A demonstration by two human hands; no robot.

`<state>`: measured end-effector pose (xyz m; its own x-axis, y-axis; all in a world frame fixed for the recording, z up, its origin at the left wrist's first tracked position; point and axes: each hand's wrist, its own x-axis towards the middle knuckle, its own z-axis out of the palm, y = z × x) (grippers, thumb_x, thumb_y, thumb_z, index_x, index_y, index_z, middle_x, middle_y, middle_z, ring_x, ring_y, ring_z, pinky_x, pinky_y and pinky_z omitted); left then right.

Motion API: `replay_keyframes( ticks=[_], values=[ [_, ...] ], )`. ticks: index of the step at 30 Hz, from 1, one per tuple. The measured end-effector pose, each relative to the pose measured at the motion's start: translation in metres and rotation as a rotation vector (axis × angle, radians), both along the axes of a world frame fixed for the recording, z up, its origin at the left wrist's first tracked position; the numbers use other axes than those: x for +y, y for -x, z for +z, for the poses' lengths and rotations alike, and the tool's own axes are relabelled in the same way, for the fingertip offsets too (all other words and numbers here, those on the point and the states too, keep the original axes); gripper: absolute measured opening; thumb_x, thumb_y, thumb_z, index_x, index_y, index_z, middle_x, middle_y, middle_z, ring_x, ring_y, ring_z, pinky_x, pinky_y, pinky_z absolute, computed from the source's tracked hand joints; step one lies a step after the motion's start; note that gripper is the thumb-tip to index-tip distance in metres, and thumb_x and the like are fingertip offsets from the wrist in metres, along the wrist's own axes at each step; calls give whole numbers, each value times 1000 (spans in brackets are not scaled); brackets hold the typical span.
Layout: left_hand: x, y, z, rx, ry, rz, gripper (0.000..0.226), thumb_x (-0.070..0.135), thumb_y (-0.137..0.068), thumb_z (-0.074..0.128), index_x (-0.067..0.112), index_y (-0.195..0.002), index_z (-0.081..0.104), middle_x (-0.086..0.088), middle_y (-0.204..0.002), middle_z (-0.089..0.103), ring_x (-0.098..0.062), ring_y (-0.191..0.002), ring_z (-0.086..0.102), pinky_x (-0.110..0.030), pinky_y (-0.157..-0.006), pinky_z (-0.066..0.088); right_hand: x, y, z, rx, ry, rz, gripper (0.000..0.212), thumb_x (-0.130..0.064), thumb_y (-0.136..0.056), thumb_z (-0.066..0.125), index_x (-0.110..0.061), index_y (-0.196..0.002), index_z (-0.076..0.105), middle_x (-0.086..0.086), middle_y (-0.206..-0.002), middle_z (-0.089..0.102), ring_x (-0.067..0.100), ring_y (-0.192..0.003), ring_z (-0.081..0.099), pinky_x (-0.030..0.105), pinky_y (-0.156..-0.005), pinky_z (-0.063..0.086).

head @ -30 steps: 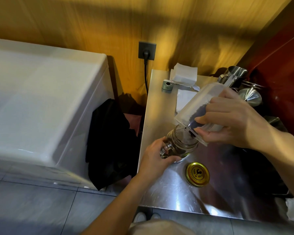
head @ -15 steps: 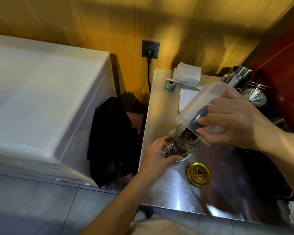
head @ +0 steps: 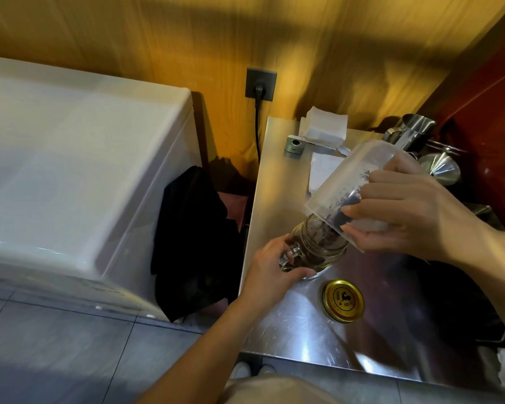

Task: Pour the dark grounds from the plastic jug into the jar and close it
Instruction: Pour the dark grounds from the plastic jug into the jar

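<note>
— Stainless-steel counter (head: 292, 330) against a wood-panelled wall (head: 164, 33), grey floor tiles (head: 70, 351) on the left; what stands on the counter?

— Glass jar (head: 318, 246) at the near-left part of the counter, upright, part-filled with dark grounds (head: 327, 231); gold screw lid (head: 344, 300) flat on the steel just to the near right of the jar, apart from it.

— And the hands?

— Left hand (head: 270, 271) curled around the jar's left side at its glass handle, fingers closed on it; right hand (head: 405, 209) wrapped round the translucent plastic jug (head: 353, 176), fingers pressed against its wall, jug tipped steeply with its rim over the jar's mouth and grounds lying along its lower side.

— Further back?

— White paper filters (head: 325, 129) and a small grey gadget (head: 294, 144) at the far edge; steel pitcher (head: 414, 132) and steel funnel (head: 442, 170) at the far right; white appliance (head: 70, 170) on the left, black cloth (head: 193, 243) hanging between it and the counter; wall socket (head: 260, 84) with a black plug above.
</note>
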<state>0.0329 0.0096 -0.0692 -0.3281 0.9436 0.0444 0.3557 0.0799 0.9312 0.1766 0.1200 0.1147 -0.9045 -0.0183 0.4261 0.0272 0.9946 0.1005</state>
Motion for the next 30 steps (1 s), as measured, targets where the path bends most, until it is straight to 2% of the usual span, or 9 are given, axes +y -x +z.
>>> replay_keyframes(
  ticks=[7,12,15,19,23,30],
  values=[
    [0,1,2,17,3,-11,63,38,-66,82,26,-121,55,9,-110,58,16,-90,46,1,-74,33,-6,-1,-2,2,-19,-4,21,-20,-83,63,-7,-66,68,3,-51,49,23,-50,45,37,-61,35],
    [0,1,3,25,6,-8,63,37,-67,81,24,-122,55,7,-112,59,5,-91,48,1,-74,33,-6,-2,-1,-6,-60,-9,23,-21,-83,62,-7,-65,67,4,-50,48,23,-51,44,36,-60,34],
    [0,0,3,18,0,-10,62,36,-66,82,23,-121,55,9,-108,57,11,-88,48,2,-73,32,-8,-2,-3,-13,-94,1,26,-19,-84,62,-7,-62,66,4,-51,48,23,-51,44,36,-60,35],
    [1,0,3,27,9,-7,62,37,-66,82,24,-121,55,7,-110,59,4,-89,48,2,-72,32,-8,-3,-4,-11,-111,3,29,-20,-86,59,-7,-61,65,4,-51,47,22,-55,42,35,-61,33],
    [0,0,3,31,16,-11,62,38,-66,81,24,-121,55,11,-107,57,14,-88,46,2,-72,32,-8,-3,-5,-3,-130,9,28,-19,-85,60,-8,-61,65,3,-51,47,20,-58,38,34,-62,32],
    [1,0,4,25,25,0,63,36,-66,82,22,-121,55,5,-112,61,-2,-93,50,2,-72,33,-14,-6,-8,-18,-184,27,28,-18,-86,58,-7,-61,64,4,-52,47,24,-51,45,34,-62,31]
  ],
)
